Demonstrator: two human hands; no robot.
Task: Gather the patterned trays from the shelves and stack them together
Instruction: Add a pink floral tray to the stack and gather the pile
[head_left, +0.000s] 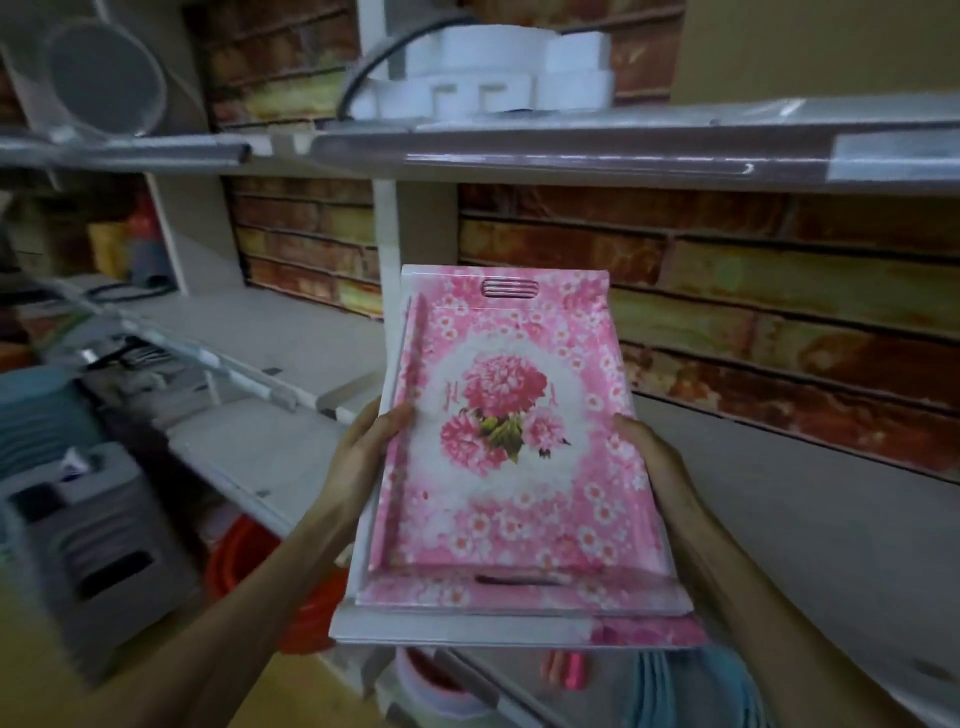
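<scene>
Head view: shelves (623, 150) w/ brick-print backing, pale boards. Your pink floral trays (514, 441), flat rectangles w/ slot handles, sit nested in a stack, held in front of the shelf. Left hand (371, 447) grips the left edge, right hand (649, 457) clamps the right edge.

Stacked trays (511, 457) before shelf (779, 519), between hands.

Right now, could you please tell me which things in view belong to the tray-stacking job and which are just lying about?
Belongs to the job:
pink floral rectangular trays, stacked, held at the sides by the left hand and right hand.

Just lying about:
white foam blocks on the upper shelf
grey plastic stool
orange plastic basin
</scene>
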